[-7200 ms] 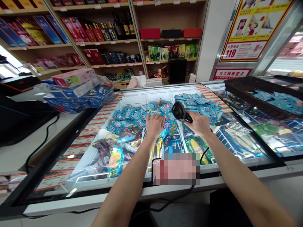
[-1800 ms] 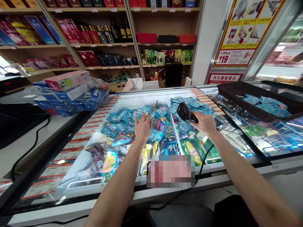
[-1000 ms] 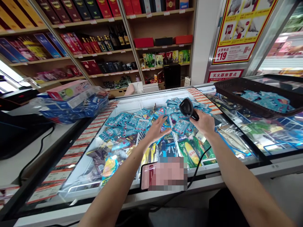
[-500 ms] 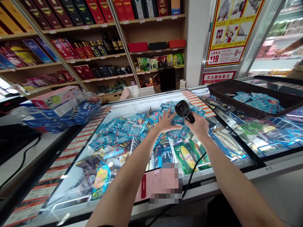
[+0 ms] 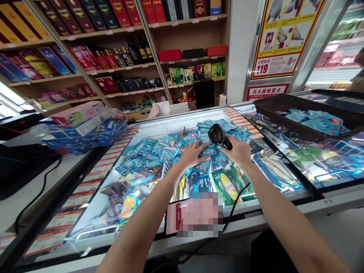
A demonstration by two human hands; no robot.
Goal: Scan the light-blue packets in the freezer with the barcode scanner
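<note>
At far left, a wrapped bundle (image 5: 85, 138) sat beside the freezer (image 5: 64, 191). On the freezer's glass lay a broad heap of blue packets (image 5: 152, 151), and then the left hand (image 5: 191, 155), fingers spread over further packets; whether they pressed down, I could not tell. The scanner (image 5: 216, 134) hung above the packets, its handle wrapped by the right hand's (image 5: 239, 152) curled fingers. Rightmost, a basket (image 5: 271, 107) held more packets. With so many loose, the work looked unfinished, though nothing showed which were done.
</note>
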